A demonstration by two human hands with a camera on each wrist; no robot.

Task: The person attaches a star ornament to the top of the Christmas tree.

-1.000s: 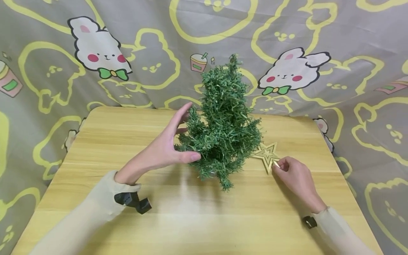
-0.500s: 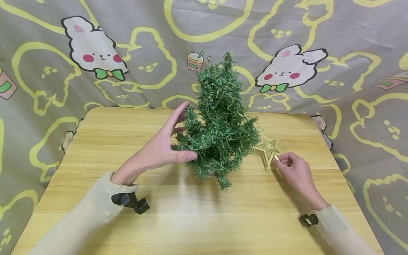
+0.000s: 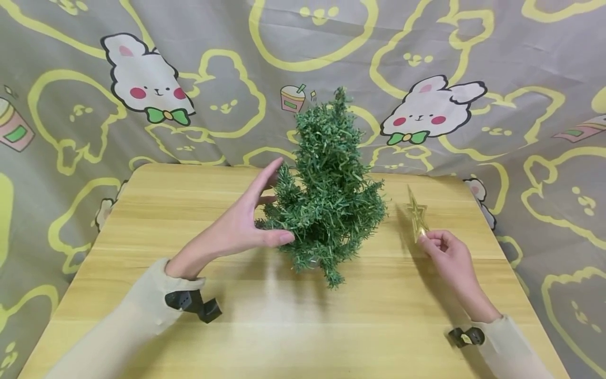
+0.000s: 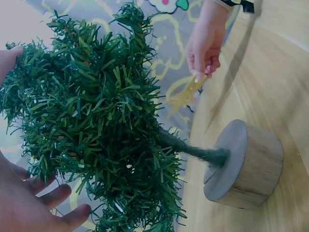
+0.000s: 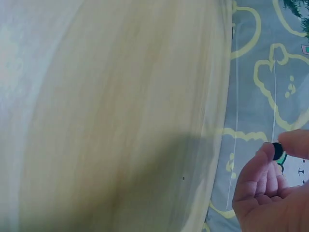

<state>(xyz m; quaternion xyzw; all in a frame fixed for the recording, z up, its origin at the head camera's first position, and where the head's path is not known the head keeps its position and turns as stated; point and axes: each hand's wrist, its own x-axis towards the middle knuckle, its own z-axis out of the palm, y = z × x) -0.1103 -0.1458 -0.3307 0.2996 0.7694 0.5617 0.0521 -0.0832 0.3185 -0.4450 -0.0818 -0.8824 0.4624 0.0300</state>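
A small artificial Christmas tree (image 3: 331, 184) stands upright on the table. Its round wooden base (image 4: 256, 166) and thin green trunk (image 4: 193, 151) show in the left wrist view. My left hand (image 3: 232, 223) is spread beside the tree's left side, thumb and fingers apart at the lower branches; whether every finger touches them cannot be told. To the right of the tree, my right hand (image 3: 452, 258) pinches a gold star (image 3: 418, 225) by one point, almost edge-on and raised off the table. In the right wrist view, a dark spot (image 5: 277, 151) sits between thumb and finger.
The wooden table (image 3: 303, 337) spreads around and in front of the tree. Behind it hangs a grey curtain (image 3: 227, 31) printed with yellow outlines and white rabbits. Black wrist cameras sit at the left cuff (image 3: 194, 304) and right cuff (image 3: 466, 337).
My right hand has lifted the star off the table, moved it a little rightward, away from the tree, and turned it nearly edge-on. My left hand and the tree stay almost in place.
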